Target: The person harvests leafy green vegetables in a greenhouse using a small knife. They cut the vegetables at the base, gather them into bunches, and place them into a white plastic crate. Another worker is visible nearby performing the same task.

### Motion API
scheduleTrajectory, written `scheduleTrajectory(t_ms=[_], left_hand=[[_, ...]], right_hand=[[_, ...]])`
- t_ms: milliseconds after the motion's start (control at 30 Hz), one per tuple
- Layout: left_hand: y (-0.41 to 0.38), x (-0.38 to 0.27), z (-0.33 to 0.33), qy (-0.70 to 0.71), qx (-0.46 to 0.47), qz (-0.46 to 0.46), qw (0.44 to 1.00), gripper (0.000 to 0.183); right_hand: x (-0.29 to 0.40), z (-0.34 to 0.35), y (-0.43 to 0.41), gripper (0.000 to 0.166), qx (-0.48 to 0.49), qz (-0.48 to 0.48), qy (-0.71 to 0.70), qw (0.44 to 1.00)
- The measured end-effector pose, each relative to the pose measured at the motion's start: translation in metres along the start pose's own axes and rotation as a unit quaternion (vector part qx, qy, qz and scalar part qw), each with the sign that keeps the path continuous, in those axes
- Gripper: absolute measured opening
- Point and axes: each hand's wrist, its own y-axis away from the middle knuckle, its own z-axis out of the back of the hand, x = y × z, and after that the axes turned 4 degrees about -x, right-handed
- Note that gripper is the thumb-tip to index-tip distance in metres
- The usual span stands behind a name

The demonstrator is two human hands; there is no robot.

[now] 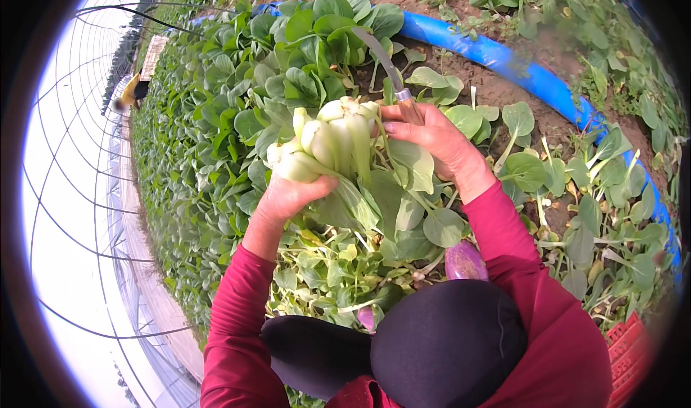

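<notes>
A bunch of pale-stemmed bok choy [340, 133] is gripped in my left hand [291, 195], its cut bases turned up and away from me and its leaves hanging towards my knees. The thumb lies across the stems. My right hand [437, 138] is closed around the wooden handle [410, 111] of a sickle, whose curved metal blade [380, 57] points up and away. The fingertips of that hand also reach the right side of the bunch and some of its outer leaves; whether they pinch a leaf is hidden.
Dense standing bok choy [216, 122] fills the left and far side. A blue hose [502, 62] curves along the right over bare soil. Cut leaves [523, 173] litter the ground. A red plastic crate [629, 354] stands at lower right. Far left, a person [132, 92] bends over.
</notes>
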Motion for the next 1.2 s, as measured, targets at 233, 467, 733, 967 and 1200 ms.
scheduleTrajectory(t_ms=[233,467,733,967,1200], left_hand=[[-0.013,-0.038,0.001,-0.193,0.062,-0.083,0.976,0.062],[-0.036,-0.060,0.009,-0.570,0.032,-0.146,0.808,0.053],[-0.163,-0.064,0.013,-0.620,0.124,-0.071,0.771,0.097],[-0.210,0.010,0.064,-0.593,0.159,0.088,0.784,0.081],[-0.203,0.020,0.070,-0.605,0.129,0.107,0.778,0.055]], right_hand=[[-0.024,0.013,-0.007,0.030,-0.036,0.007,0.156,0.987],[-0.027,0.038,-0.015,0.020,-0.158,0.015,0.348,0.924],[-0.059,0.059,-0.072,0.036,-0.225,0.115,0.608,0.752],[-0.084,0.043,-0.120,0.031,-0.172,0.039,0.602,0.779],[-0.134,0.070,-0.147,0.032,-0.178,0.055,0.597,0.780]])
